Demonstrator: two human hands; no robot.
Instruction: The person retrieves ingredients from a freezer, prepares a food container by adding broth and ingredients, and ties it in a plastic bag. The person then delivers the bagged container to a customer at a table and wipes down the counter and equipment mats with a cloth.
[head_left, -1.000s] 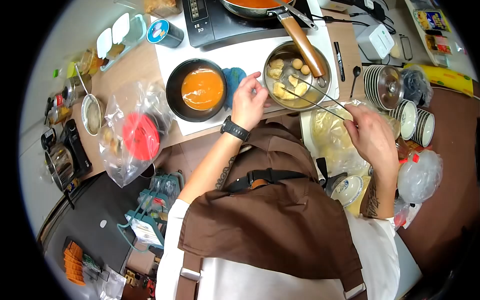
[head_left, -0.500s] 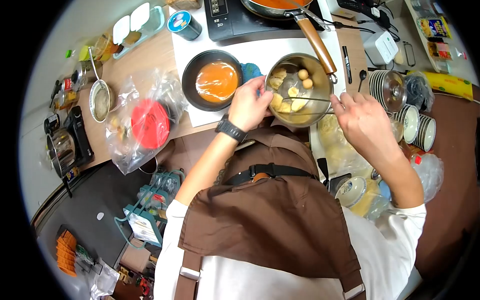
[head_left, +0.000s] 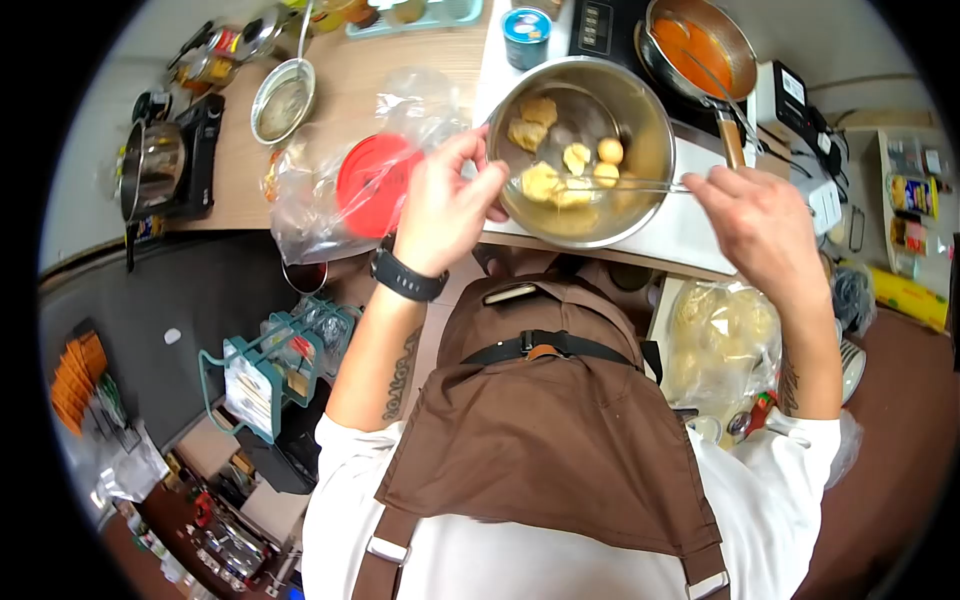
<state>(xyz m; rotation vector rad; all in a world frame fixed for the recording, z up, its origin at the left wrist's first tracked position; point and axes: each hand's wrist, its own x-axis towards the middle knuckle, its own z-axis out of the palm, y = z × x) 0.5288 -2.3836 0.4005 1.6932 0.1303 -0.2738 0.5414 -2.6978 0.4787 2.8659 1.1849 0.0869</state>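
My left hand (head_left: 455, 195), wearing a black watch, is at the left rim of a metal pot (head_left: 655, 115), its thumb by the wall and its other fingers partly hidden behind the rim. Inside lie pale yellow chunks (head_left: 543, 183), tan wrinkled pieces (head_left: 532, 125) and small round balls (head_left: 610, 150), with some liquid at the bottom. In my closed right hand (head_left: 750, 225) are thin metal chopsticks (head_left: 650, 187), reaching over the pot's right rim to the yellow chunks.
Behind the pot is a cooktop (head_left: 592, 35) with a wooden-handled pan (head_left: 740, 45) of orange sauce. A blue-lidded tub (head_left: 527, 38) stands beside it. Left are a red lid (head_left: 375, 185) in clear plastic and a strainer (head_left: 283, 100). Bagged food (head_left: 725, 325) lies lower right.
The pot appears larger, closer to the camera, and the black bowl of orange sauce is out of sight. The view has shifted, with the counter items displaced rightward. The chopsticks remain in the pot.
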